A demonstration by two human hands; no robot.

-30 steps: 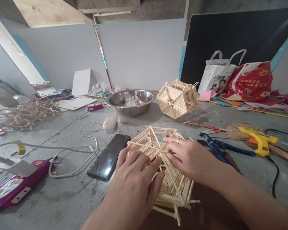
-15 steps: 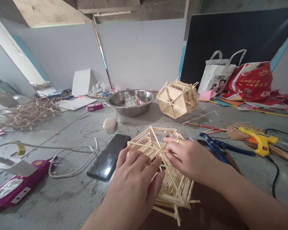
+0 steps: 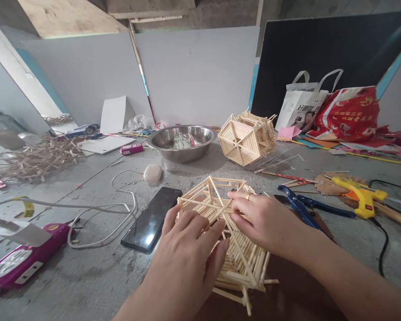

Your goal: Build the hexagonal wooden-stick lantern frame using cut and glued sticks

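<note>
A hexagonal frame of thin wooden sticks (image 3: 217,196) lies on the grey table in front of me. My left hand (image 3: 187,254) rests flat on its near left side, fingers spread over the sticks. My right hand (image 3: 260,218), a gold ring on one finger, presses on the frame's right side with the fingertips near its centre spokes. A second, finished stick frame (image 3: 245,138) stands tilted farther back. Whether either hand pinches a single loose stick is hidden.
A black phone (image 3: 152,219) lies left of the frame, blue pliers (image 3: 304,207) and a yellow glue gun (image 3: 362,196) to the right. Behind are a steel bowl (image 3: 182,142), a white cable (image 3: 116,209), a magenta device (image 3: 23,261), stick scraps (image 3: 36,158) and bags (image 3: 347,111).
</note>
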